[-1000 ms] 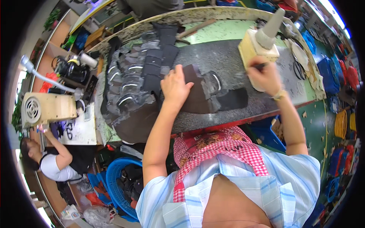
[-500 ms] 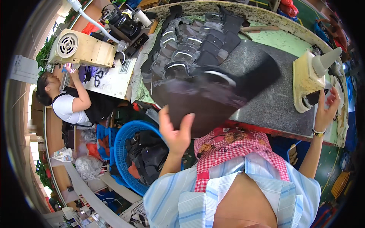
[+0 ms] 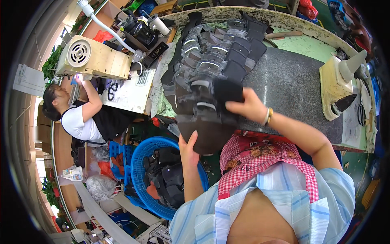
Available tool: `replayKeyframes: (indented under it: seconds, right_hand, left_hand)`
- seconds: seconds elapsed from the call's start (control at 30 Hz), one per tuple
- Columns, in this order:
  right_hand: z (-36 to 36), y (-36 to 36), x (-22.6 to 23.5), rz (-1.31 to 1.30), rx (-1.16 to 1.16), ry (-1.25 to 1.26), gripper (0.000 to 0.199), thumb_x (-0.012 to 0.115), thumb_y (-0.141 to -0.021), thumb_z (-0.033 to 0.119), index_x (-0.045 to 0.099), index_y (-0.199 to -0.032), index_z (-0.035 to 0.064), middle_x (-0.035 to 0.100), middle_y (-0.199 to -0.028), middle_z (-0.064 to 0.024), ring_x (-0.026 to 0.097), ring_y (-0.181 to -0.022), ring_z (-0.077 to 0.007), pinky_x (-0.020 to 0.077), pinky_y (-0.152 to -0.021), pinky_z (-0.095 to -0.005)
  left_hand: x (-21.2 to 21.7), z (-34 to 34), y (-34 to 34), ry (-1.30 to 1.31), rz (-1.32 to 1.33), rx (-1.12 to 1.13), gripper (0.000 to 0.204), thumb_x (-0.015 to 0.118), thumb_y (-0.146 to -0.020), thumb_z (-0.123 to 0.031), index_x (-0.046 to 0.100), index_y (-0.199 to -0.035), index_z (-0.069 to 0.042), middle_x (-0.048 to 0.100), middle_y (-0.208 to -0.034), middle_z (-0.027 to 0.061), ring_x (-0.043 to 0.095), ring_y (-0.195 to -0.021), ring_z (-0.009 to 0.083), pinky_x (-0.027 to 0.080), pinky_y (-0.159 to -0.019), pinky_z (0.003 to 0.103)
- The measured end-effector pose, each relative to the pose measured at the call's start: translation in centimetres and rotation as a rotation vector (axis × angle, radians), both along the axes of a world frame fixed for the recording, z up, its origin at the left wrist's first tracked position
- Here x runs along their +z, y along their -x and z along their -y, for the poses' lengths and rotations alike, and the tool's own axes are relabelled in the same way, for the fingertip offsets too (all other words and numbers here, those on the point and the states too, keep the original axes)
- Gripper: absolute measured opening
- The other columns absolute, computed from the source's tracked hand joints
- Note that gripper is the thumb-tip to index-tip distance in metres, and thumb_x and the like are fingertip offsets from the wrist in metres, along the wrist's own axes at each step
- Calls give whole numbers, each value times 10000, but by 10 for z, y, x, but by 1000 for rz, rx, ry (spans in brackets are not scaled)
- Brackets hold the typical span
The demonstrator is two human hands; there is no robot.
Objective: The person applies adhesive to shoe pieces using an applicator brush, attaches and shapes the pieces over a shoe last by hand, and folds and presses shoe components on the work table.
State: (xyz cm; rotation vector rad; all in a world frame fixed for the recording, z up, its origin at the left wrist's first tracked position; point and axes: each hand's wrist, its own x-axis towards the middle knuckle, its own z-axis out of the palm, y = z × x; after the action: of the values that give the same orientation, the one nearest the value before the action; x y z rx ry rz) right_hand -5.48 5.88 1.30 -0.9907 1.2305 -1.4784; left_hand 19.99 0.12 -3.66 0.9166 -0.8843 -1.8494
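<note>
A dark brown and black flat piece [image 3: 207, 128], which looks like a shoe upper, lies over the near end of an overlapping row of similar dark pieces [image 3: 211, 65] with pale curved strips. My left hand [image 3: 189, 151] grips its near edge, thumb on one side and fingers on the other. On its black right-hand flap, my right hand [image 3: 250, 106] is closed, with the fingertips partly hidden. A cream plastic bottle [image 3: 332, 85] with a pale cone-shaped nozzle stands at the right. Beside its base is a black pointed thing [image 3: 344, 103].
The pieces rest on a bench with a dark grey board [image 3: 292, 89]. Black-handled scissors [image 3: 361, 114] lie at the right edge. A blue basket [image 3: 138, 179] of dark pieces stands below left. Another person [image 3: 81, 118] sits at a cream sewing machine [image 3: 97, 57].
My right hand has come from beside the bottle to the piece and taken hold of its black flap. The piece, blurred and swung out rightward before, now lies against the row.
</note>
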Motion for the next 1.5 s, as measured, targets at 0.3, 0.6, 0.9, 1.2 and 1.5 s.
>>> replayKeyframes:
  seconds: [0.3,0.6,0.9,1.2,1.5]
  right_hand:
    - [-18,-9,-30,64,-195,99,465,559,-824,-63,505,-1279,17,596,-1137,-27,586,-990,-127,487,-831,-271]
    - [-3,72,-30,138,-564,-218,897,727,-774,40,180,-1473,-90,363,-1463,-240,401,-1338,-294,377,-1083,-373]
    - [109,188,-35,544,-581,-258,469,757,-802,97,554,-1202,-43,603,-1212,-129,536,-1195,-219,415,-1020,-347]
    - [139,203,-46,529,-536,-176,460,814,-707,-16,561,-1091,-22,667,-1045,-151,686,-897,-260,591,-783,-428]
    - [95,206,-22,168,-490,124,511,777,-688,-94,549,-1138,-17,667,-987,-84,663,-855,-185,562,-779,-336]
  left_hand:
    - [8,3,5,129,170,-8,460,693,-850,17,496,-1265,-3,610,-1144,98,603,-1025,184,491,-899,314]
    - [-11,23,3,237,296,-30,510,682,-835,50,430,-1271,-29,545,-1208,108,557,-1080,181,441,-965,308]
    - [6,20,26,242,383,34,818,687,-758,118,255,-1426,-69,452,-1263,147,534,-1101,227,476,-931,345]
    - [18,21,46,170,335,58,899,676,-752,147,191,-1485,-43,484,-1311,150,538,-1134,216,460,-965,340]
    - [15,19,67,212,265,-16,902,682,-722,146,223,-1481,-16,390,-1421,140,424,-1294,250,353,-1081,364]
